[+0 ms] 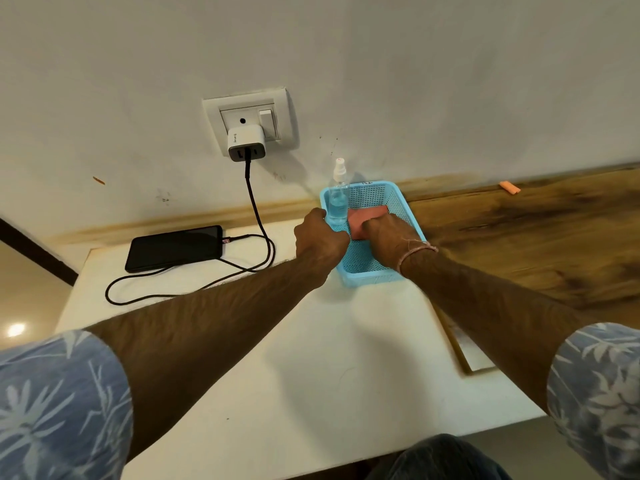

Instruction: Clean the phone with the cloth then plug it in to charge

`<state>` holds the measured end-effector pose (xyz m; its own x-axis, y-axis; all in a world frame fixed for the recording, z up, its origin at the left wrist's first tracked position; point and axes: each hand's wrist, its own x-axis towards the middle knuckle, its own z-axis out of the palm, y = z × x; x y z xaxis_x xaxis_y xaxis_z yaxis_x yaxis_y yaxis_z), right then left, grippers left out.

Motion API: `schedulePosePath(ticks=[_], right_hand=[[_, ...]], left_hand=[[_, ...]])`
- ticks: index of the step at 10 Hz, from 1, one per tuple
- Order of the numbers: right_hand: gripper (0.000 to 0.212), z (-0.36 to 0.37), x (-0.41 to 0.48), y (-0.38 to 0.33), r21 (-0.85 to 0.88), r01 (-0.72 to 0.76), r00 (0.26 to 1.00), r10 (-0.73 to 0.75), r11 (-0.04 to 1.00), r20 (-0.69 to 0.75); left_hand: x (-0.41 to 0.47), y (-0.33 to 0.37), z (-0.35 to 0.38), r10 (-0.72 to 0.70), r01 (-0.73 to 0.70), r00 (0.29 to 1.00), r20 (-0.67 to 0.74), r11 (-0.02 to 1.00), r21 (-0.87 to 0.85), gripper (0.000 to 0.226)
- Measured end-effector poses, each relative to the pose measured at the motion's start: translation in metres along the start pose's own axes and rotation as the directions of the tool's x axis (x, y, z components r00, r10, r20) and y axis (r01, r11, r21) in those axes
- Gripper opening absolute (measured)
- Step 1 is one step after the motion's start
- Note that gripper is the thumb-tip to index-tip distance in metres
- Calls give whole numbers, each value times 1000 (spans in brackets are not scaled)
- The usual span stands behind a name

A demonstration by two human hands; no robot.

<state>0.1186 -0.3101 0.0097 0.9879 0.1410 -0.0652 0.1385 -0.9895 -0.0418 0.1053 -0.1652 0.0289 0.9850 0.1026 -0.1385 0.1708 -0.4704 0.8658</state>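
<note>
A black phone (175, 247) lies flat on the white table at the left, with a black cable (258, 216) plugged into its right end. The cable runs up to a white charger (244, 143) in the wall socket. My left hand (320, 239) is wrapped around a clear spray bottle (338, 199) of blue liquid standing in the blue basket (401, 206). Inside the same basket, my right hand (391, 230) grips a folded pink cloth (367, 218).
The white table (311, 358) ends at the wall behind, where a socket plate with a switch (266, 121) sits. A brown wooden surface (536, 237) adjoins on the right, with a small orange object (509, 187) near the wall.
</note>
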Motion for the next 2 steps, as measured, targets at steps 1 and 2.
schedulePosePath(ticks=[1, 2], right_hand=[[31, -1, 1, 0, -7, 10, 999, -9, 1000, 49], [40, -9, 3, -3, 121, -32, 999, 29, 992, 26]], left_hand=[[0, 1, 1, -8, 7, 1000, -7, 1000, -23, 41], [-2, 2, 1, -21, 20, 999, -28, 998, -61, 43]])
